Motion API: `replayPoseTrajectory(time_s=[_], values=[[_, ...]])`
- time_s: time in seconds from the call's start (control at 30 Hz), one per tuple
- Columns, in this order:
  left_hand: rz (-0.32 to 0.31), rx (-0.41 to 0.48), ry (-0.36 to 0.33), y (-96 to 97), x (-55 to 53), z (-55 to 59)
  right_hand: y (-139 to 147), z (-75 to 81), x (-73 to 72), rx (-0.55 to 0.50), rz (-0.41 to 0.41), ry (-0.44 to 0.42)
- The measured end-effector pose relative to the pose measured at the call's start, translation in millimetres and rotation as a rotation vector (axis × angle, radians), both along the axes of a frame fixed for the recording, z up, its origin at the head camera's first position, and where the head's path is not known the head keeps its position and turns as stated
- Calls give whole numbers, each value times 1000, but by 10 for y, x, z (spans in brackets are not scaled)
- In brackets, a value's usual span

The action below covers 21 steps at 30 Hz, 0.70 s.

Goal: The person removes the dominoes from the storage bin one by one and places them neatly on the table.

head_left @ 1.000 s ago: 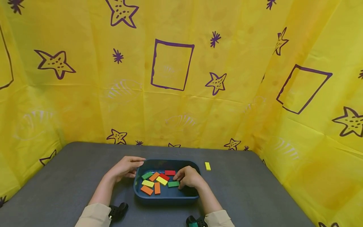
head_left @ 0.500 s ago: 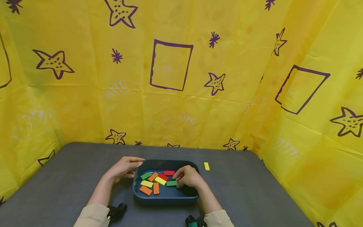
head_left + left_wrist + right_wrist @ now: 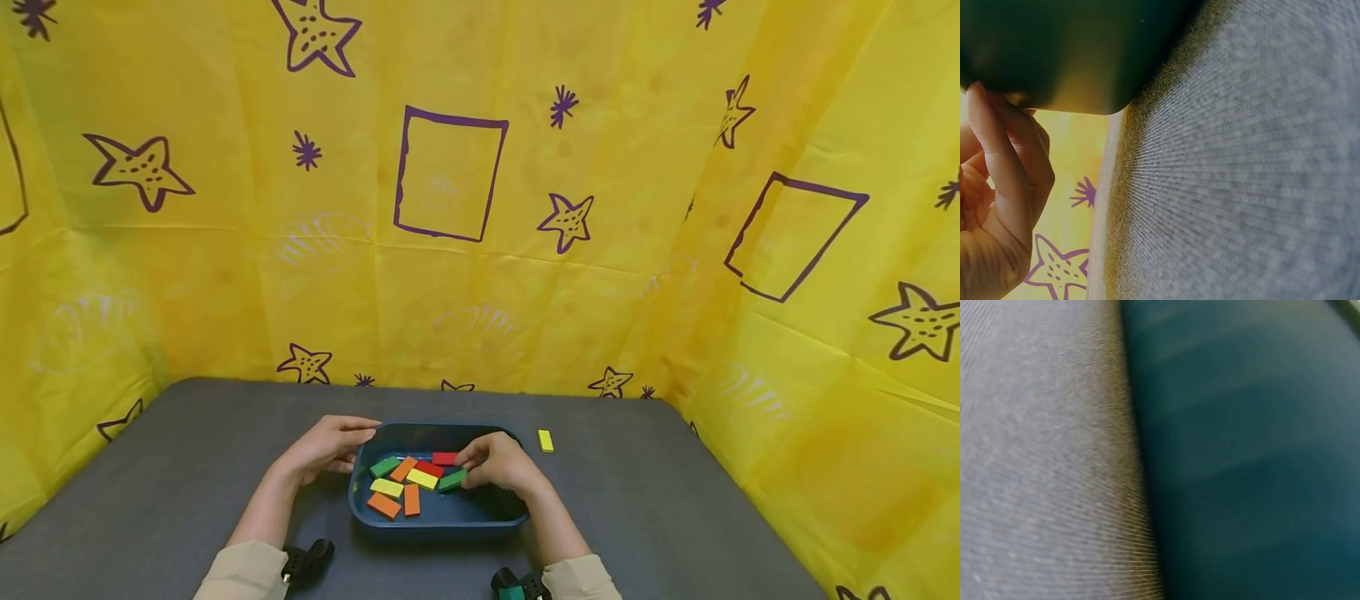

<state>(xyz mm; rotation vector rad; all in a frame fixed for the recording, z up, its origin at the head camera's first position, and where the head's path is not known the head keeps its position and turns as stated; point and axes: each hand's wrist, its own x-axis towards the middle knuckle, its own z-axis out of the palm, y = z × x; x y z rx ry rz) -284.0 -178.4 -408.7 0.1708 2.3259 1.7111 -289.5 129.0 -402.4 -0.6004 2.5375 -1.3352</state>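
Observation:
A dark blue tray holds several small rectangular blocks in red, orange, yellow and green. Inside its right half, my right hand pinches one end of a green block, which is tilted. A red block lies just beyond those fingertips, partly covered by them. My left hand rests at the tray's back left corner, its fingers against the outside. In the left wrist view, the left hand's fingertips touch the tray wall. The right wrist view shows the tray's outer side, but not the right hand.
One yellow block lies on the dark grey table, right of the tray's back corner. Yellow cloth with purple starfish drawings hangs around the table's back and sides.
The green block at my right fingertips lay flat before; its right end is now raised and it is tilted. My left hand stays at the tray corner.

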Motion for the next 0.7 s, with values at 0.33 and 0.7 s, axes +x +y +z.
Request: replayPoseTrajectory(time_s=[0.33, 0.7], values=[[-9, 3, 2, -13, 6, 3, 53, 68, -22, -134, -26, 25], [-2, 4, -1, -13, -4, -3, 140, 129, -84, -230, -146, 48]])
